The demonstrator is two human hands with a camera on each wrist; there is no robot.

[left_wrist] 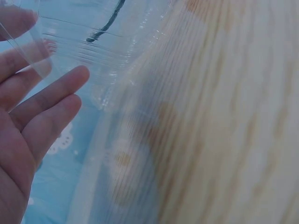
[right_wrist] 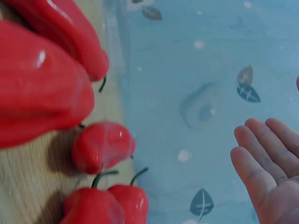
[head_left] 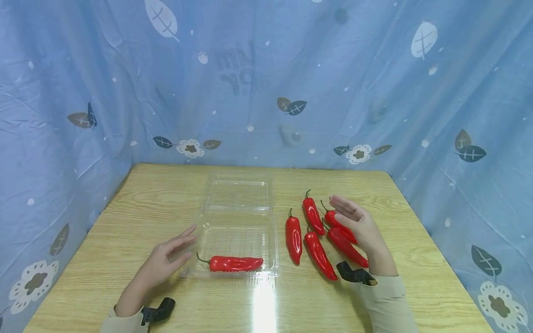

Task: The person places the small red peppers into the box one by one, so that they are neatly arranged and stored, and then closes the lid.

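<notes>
A clear plastic hinged container [head_left: 275, 240] lies opened out on the table, its lid [head_left: 239, 192] toward the back. One red chili pepper [head_left: 235, 263] lies crosswise in its front half, stem to the left. My left hand [head_left: 164, 261] is at the container's left side, thumb apart from the fingers. In the left wrist view, clear plastic overlaps some of the fingers [left_wrist: 56, 93]. Above the loose red peppers [head_left: 318, 254] on the right hovers my right hand [head_left: 364, 226], fingers extended and holding nothing. It partly hides the rearmost right pepper [head_left: 339, 222].
The wooden table [head_left: 166, 185] carries the container at centre and several peppers right of it, stems mostly pointing back. A blue patterned curtain [head_left: 250, 115] hangs behind and at both sides. Black wrist mounts [head_left: 160, 311] stick out from both sleeves.
</notes>
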